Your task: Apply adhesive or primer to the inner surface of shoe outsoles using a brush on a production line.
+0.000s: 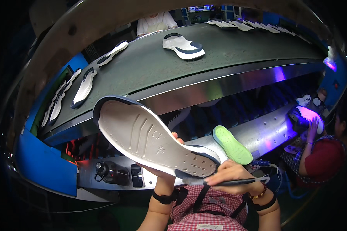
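A large white shoe sole [138, 133] with a dark blue rim is held up in front of me, tilted, its hollow inner face towards me. My left hand [160, 174] is closed around it from beneath; the sole hides most of the palm, and some fingertips show at its far edge. In my right hand [232, 178], the fingers are pinched on a thin brush with a dark handle [241, 181]. The brush tip lies at the near rim of the sole, by its dotted narrower end; whether it touches, I cannot tell. A light green insole-shaped piece [234, 146] lies just beyond my right hand.
Beyond the metal ledge [258, 138] runs a dark green conveyor belt [135, 77] bearing several soles, one white and navy [184, 47]. A black bottle [112, 173] and a phone [137, 175] stand at left. One co-worker [324, 158] handles a sole at right; another person [156, 24] is across the belt.
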`<act>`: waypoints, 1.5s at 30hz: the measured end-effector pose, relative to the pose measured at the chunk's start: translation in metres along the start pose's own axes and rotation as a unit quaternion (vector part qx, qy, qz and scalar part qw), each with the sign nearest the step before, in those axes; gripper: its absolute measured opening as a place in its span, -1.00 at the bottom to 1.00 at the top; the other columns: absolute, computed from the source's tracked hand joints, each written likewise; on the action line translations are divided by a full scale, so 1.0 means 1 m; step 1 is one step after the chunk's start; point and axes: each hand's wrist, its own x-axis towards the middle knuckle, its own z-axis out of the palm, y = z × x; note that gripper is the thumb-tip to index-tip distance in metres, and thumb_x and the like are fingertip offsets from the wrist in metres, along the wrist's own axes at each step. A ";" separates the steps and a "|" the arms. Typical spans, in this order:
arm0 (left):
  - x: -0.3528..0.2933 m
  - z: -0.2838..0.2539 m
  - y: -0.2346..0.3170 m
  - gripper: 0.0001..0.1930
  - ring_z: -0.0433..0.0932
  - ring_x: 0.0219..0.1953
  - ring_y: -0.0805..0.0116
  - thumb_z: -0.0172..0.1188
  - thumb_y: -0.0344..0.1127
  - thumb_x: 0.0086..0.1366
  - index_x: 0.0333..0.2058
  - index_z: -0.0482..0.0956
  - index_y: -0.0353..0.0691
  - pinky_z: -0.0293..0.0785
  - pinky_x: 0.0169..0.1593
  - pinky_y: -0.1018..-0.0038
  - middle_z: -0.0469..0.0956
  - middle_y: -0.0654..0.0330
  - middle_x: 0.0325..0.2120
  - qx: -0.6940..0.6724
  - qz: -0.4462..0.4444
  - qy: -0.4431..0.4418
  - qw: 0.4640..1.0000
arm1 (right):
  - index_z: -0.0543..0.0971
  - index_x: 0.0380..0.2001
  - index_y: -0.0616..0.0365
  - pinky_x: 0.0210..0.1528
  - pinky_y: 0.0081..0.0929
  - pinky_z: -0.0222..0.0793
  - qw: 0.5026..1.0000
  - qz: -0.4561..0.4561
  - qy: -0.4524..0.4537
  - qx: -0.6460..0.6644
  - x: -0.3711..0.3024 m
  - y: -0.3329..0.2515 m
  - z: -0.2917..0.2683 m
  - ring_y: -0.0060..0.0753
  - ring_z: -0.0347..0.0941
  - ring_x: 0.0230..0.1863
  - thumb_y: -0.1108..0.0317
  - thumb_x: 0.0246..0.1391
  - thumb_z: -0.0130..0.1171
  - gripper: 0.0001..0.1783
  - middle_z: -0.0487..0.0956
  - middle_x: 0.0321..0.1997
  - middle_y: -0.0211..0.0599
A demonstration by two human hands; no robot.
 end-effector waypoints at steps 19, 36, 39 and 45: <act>0.011 0.006 0.006 0.01 0.41 -0.08 -0.18 -0.32 0.57 -0.02 0.21 0.00 -0.14 0.37 -0.02 0.01 0.27 -0.28 0.00 0.123 0.002 0.098 0.988 | 0.59 -0.28 0.24 -0.10 -0.50 0.37 0.983 0.068 -0.020 0.171 -0.028 0.019 -0.005 -0.38 0.46 -0.18 0.53 -0.18 0.27 -0.72 0.60 -0.26 -0.28; -0.045 -0.020 -0.021 0.03 0.43 -0.06 -0.01 -0.06 0.47 -0.11 0.13 0.13 -0.34 0.45 -0.05 0.20 0.33 -0.17 -0.04 0.175 -0.231 0.146 0.946 | 0.60 -0.33 0.28 -0.23 -0.60 0.40 0.977 0.078 0.058 0.190 -0.019 -0.006 0.002 -0.44 0.51 -0.30 0.56 -0.18 0.26 -0.76 0.59 -0.26 -0.13; -0.044 -0.019 -0.012 -0.05 0.45 -0.07 0.02 0.02 0.31 -0.11 0.11 0.16 -0.37 0.42 -0.01 0.26 0.35 -0.15 -0.04 0.145 -0.328 0.122 0.925 | 0.58 -0.28 0.27 -0.16 -0.55 0.44 0.959 0.118 -0.006 0.257 -0.021 0.002 -0.006 -0.35 0.54 -0.25 0.58 -0.16 0.25 -0.73 0.59 -0.28 -0.11; -0.022 -0.006 -0.003 -0.18 0.47 -0.11 0.09 0.19 -0.03 -0.10 0.10 0.17 -0.39 0.41 -0.04 0.33 0.39 -0.15 -0.09 0.096 -0.468 0.115 0.871 | 0.57 -0.26 0.20 -0.07 -0.49 0.43 0.970 0.022 -0.152 0.187 -0.018 0.013 -0.010 -0.29 0.53 -0.16 0.53 -0.12 0.23 -0.74 0.58 -0.19 -0.16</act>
